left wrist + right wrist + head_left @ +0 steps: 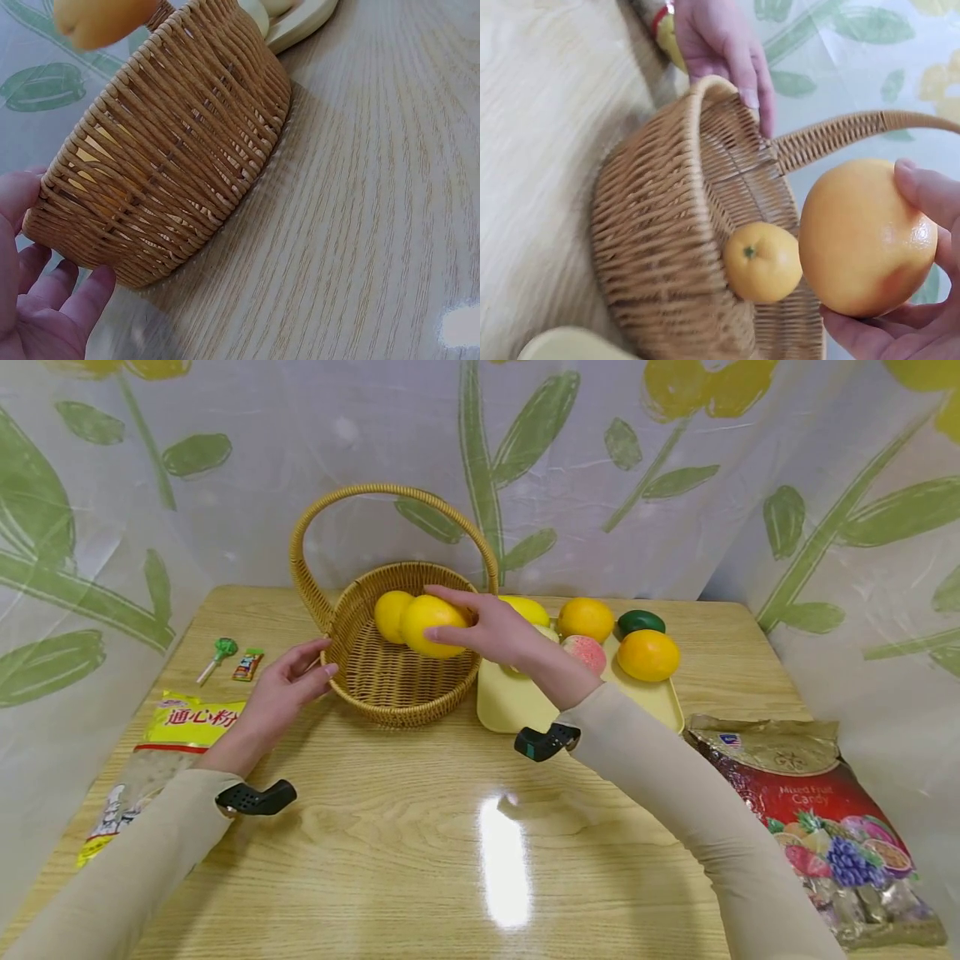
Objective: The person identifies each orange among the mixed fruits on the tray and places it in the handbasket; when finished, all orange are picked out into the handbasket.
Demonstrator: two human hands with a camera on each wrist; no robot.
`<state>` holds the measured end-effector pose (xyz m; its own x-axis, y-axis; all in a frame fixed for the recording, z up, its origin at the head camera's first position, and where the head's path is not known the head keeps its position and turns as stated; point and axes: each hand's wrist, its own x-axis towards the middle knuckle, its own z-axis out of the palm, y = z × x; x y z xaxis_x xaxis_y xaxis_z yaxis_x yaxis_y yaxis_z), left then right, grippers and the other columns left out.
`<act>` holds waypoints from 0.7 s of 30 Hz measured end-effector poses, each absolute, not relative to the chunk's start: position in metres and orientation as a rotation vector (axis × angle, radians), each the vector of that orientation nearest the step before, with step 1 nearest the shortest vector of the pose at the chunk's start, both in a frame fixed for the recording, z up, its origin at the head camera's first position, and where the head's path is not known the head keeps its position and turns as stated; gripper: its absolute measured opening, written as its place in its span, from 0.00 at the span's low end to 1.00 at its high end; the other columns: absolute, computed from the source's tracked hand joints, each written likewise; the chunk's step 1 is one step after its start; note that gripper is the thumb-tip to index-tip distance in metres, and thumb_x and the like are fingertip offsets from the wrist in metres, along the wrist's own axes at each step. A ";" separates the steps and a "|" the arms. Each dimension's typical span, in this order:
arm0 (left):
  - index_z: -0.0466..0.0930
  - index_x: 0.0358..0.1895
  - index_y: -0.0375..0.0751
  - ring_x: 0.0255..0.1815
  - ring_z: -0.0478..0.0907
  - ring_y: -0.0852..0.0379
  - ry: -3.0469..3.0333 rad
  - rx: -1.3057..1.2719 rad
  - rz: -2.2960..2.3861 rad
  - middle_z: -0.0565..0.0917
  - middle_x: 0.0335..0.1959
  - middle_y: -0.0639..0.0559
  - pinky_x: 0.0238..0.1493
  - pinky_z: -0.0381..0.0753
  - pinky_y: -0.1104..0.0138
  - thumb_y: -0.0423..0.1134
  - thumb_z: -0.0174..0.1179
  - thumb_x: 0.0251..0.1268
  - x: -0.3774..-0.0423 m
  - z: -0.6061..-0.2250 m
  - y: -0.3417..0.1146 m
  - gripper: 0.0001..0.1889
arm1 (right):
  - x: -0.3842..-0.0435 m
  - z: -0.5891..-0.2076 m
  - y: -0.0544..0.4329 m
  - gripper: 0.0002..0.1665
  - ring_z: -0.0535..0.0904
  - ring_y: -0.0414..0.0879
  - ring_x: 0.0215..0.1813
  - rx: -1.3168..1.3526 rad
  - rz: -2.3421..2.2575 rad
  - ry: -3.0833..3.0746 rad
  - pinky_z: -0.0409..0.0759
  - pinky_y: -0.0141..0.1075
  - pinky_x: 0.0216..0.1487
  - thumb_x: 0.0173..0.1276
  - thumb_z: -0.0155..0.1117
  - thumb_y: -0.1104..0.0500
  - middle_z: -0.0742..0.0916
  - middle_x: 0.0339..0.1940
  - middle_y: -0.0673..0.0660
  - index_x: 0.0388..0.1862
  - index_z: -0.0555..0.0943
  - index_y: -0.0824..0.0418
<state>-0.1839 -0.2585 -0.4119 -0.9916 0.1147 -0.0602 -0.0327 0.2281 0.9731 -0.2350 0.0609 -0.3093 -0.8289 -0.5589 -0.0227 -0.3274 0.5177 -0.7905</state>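
Observation:
A brown wicker basket (397, 714) with a tall arched handle stands toward the back of the table. My left hand (288, 681) holds its left rim, with fingers against the outside wall in the left wrist view. Over the basket's opening, my right hand (487, 622) grips a large orange (866, 236) between thumb and fingers. Another orange (761, 262), with a green stem end, lies inside the basket. Right of the basket is a pale yellow tray (506, 706) bearing a peach (583, 653), a yellow fruit (528, 610), a dark green fruit (641, 623) and orange fruits (648, 656).
A bag of pasta (161, 760) lies at the left, partly under my left forearm. Behind it are a green lollipop (225, 648) and a small wrapped candy (248, 665). A red and gold candy bag (817, 827) lies at the right. A floral curtain (570, 468) hangs behind the table.

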 end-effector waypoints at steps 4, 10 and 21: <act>0.57 0.76 0.41 0.75 0.57 0.45 2.369 0.088 1.880 0.56 0.77 0.44 0.54 0.77 0.77 0.49 0.56 0.73 -0.185 -0.413 -0.259 0.34 | -0.249 -0.308 0.042 0.39 0.71 0.42 0.60 -0.713 -1.231 2.477 0.70 0.36 0.61 0.68 0.64 0.40 0.73 0.70 0.49 0.75 0.64 0.40; 0.56 0.76 0.41 0.74 0.58 0.44 2.369 0.095 1.882 0.56 0.77 0.43 0.52 0.77 0.79 0.49 0.56 0.73 -0.185 -0.414 -0.258 0.35 | -0.266 -0.313 0.021 0.39 0.68 0.41 0.64 -0.590 -1.375 2.359 0.69 0.34 0.63 0.67 0.66 0.43 0.71 0.71 0.50 0.75 0.65 0.44; 0.58 0.75 0.41 0.73 0.61 0.46 2.364 0.092 1.882 0.57 0.77 0.45 0.51 0.77 0.78 0.50 0.57 0.72 -0.186 -0.413 -0.256 0.34 | -0.268 -0.340 -0.006 0.40 0.61 0.45 0.72 -0.641 -0.933 2.277 0.62 0.39 0.70 0.65 0.64 0.37 0.67 0.75 0.52 0.75 0.66 0.39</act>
